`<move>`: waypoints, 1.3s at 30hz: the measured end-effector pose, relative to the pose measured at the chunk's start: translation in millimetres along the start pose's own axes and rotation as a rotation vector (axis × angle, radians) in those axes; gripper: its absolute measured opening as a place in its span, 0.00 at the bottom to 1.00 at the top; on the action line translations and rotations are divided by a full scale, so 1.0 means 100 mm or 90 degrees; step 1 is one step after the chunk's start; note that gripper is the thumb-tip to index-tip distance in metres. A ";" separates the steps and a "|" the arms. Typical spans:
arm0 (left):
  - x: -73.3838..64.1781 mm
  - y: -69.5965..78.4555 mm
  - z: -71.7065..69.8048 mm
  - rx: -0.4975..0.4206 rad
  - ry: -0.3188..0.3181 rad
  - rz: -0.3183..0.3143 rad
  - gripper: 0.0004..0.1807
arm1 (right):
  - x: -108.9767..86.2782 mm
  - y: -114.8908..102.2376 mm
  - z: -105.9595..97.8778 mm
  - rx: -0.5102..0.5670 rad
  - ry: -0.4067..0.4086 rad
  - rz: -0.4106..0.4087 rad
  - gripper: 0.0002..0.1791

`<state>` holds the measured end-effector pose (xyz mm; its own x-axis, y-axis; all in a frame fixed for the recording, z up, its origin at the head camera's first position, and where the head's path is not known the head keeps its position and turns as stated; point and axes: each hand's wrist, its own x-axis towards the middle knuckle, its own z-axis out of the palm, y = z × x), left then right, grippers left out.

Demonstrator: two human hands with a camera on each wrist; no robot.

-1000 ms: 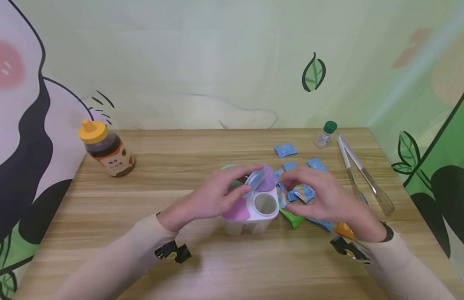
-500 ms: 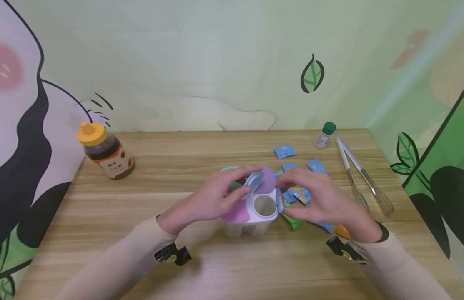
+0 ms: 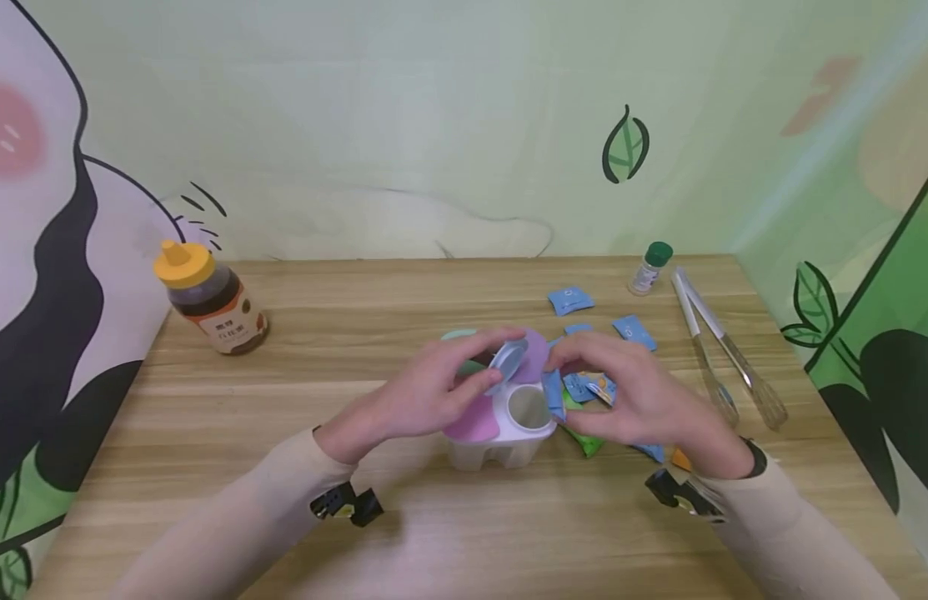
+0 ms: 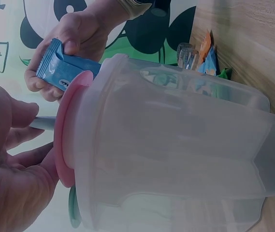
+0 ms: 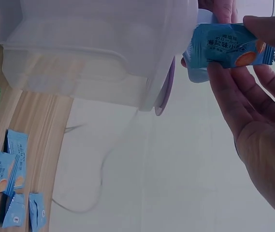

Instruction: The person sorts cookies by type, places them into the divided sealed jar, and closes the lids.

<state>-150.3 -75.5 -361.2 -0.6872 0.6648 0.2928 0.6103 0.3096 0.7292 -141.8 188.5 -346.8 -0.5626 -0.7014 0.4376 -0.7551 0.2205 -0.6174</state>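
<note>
A white multi-compartment container (image 3: pixel 494 454) with translucent walls stands on the table, its lids pink, purple, green and light blue. My left hand (image 3: pixel 422 392) pinches the light blue lid (image 3: pixel 509 360) and holds it tilted up, so one round opening (image 3: pixel 529 407) shows. Between thumb and fingers my right hand (image 3: pixel 636 387) holds a blue snack packet (image 5: pixel 229 46), right beside that opening. In the left wrist view the packet is next to the pink lid (image 4: pixel 69 135). Several more blue packets (image 3: pixel 572 300) and a green packet (image 3: pixel 587 442) lie right of the container, partly hidden by my right hand.
A honey-coloured bottle (image 3: pixel 216 304) with a yellow cap stands at the left back. At the right are a small green-capped jar (image 3: pixel 649 268), a whisk (image 3: pixel 764 400) and another long-handled metal utensil (image 3: pixel 707 375). An orange packet (image 3: pixel 681 458) lies near my right wrist.
My right hand has moved slightly left with the blue snack packet, bringing it to the edge of the round opening. The left hand keeps the light blue lid raised.
</note>
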 end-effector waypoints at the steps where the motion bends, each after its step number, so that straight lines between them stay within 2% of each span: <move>1: 0.00 0.00 0.00 0.003 0.000 -0.002 0.25 | 0.00 0.00 0.00 0.004 0.002 0.001 0.26; 14: 0.00 -0.01 -0.01 0.002 -0.001 -0.004 0.25 | -0.01 0.04 0.05 0.023 0.012 -0.014 0.25; 26: 0.00 -0.01 0.00 -0.020 -0.011 -0.005 0.25 | -0.02 0.02 0.10 0.054 -0.003 0.002 0.25; 39: -0.01 0.00 -0.01 -0.006 -0.005 -0.009 0.25 | -0.03 0.05 0.13 0.043 0.005 0.035 0.28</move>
<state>-150.5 -76.4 -361.3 -0.6924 0.6660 0.2777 0.5970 0.3126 0.7388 -139.1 182.8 -359.5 -0.6056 -0.6836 0.4073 -0.6988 0.2120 -0.6832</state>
